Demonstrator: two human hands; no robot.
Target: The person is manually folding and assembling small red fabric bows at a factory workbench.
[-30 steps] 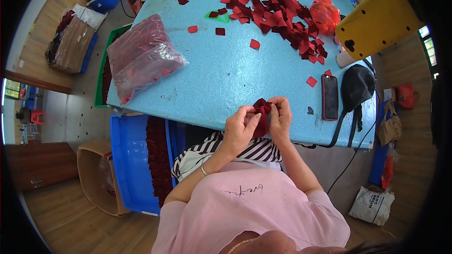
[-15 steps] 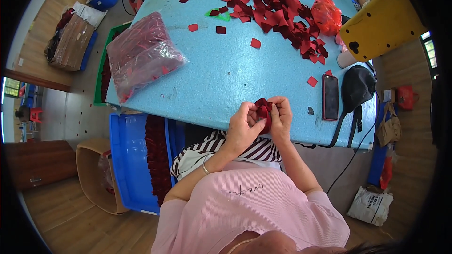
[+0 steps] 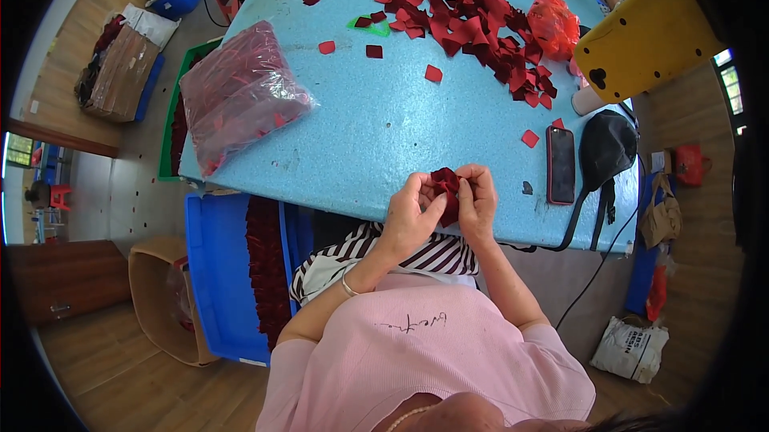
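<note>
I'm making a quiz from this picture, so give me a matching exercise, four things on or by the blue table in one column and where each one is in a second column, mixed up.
Things:
1. dark red fabric bundle
2. phone
3. clear bag of red pieces
4. blue crate

Places:
A. on the floor under the table's near-left edge
B. held between the left hand and right hand
C. flat on the table beside a black bag
D. at the table's left edge

Pairs: 1-B, 2-C, 3-D, 4-A

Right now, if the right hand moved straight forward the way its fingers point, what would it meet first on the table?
The right hand points up-table from the dark red fabric piece. Ahead lies bare blue table, so the way looks free; farther on, probably the pile of red fabric pieces. Depth is unclear.
</note>
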